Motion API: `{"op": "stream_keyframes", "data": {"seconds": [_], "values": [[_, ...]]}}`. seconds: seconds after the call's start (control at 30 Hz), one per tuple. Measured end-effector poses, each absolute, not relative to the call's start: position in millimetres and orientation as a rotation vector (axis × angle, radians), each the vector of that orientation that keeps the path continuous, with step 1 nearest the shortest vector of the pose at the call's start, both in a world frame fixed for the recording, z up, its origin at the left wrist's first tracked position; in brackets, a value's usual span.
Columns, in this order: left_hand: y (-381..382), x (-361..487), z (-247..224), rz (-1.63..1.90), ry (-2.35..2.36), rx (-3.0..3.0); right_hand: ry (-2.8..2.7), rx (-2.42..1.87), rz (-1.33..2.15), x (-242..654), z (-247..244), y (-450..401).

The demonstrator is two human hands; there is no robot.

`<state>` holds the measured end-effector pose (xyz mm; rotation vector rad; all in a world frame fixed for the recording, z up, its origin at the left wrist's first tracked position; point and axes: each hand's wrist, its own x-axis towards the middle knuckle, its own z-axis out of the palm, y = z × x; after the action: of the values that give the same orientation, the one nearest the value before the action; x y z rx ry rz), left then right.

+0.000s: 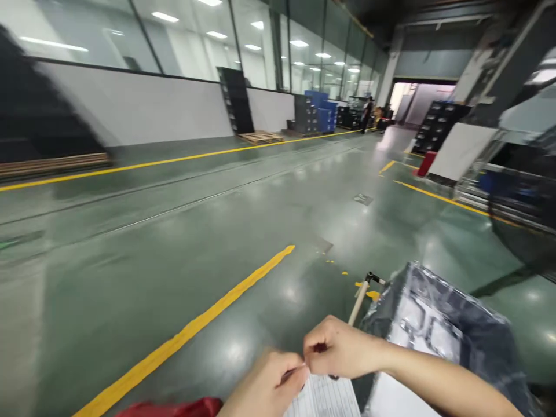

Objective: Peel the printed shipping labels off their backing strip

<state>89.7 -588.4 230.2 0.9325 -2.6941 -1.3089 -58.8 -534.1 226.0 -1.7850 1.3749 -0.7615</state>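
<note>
Low in the view, my left hand (275,379) and my right hand (334,350) meet, fingertips pinched together at the top edge of a printed paper sheet (332,397). Ruled lines cover the sheet, which hangs below the fingers and runs out of the frame. The exact spot they pinch is mostly hidden by the fingers. Under and beside my right forearm stands a dark bin (482,336) lined with clear plastic, with white and clear pieces (430,330) inside. A pale pipe (358,304) with a black joint rises beside the bin.
Yellow floor lines (217,307) cross the green floor (208,243). Stacked dark crates (237,101) and wooden pallets (263,136) line the left wall. Blue bins (325,113) and a person (368,114) are farther back. A white board (463,150) and racks stand at right.
</note>
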Motion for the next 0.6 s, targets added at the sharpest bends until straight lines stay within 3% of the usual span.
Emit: {"op": "stream_keyframes", "data": {"seconds": [0.27,0.6], "values": [[-678,97,224,-1.037,-2.492,1.188,1.126,-1.605,-0.637,-62,231,-672],[-873,17,255,-1.300,-2.571,1.072,1.315,-1.363,-0.812,-146,259,-835]]}}
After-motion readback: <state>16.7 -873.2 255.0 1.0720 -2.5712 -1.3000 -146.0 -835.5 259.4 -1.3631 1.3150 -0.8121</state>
